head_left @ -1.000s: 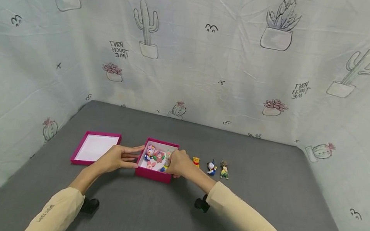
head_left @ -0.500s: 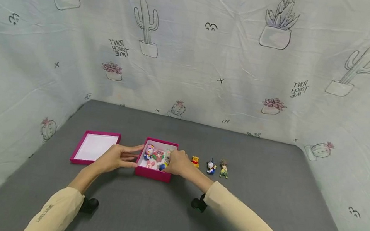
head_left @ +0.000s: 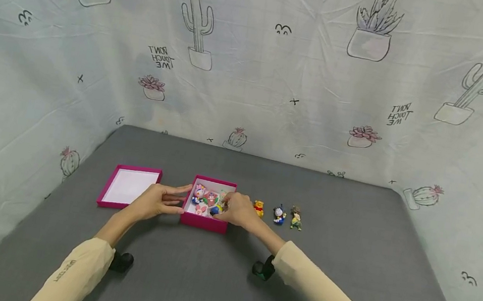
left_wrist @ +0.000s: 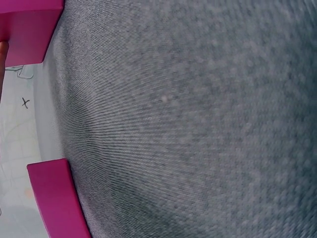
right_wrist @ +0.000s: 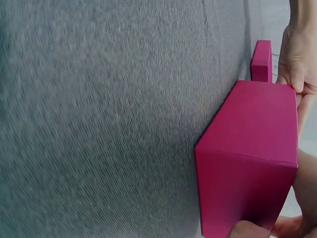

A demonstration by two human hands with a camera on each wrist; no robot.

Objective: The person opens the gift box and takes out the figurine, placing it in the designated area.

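Keeping my right hand [head_left: 240,210] at the right end of the pink box [head_left: 203,223], I've barely shifted since a moment ago, so settling the blue toy [head_left: 216,211] seems unfinished. It's inside, beside my right thumb; whether I'm pinching it, I can't tell. My left hand [head_left: 153,202], fingers spread, touches the box's left side.

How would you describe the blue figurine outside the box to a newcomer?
On the gray table, find the open magenta box. Right of it, past the right hand, is the blue figurine, between a yellow bear and a green figurine; its blue-and-white colouring sets it apart.
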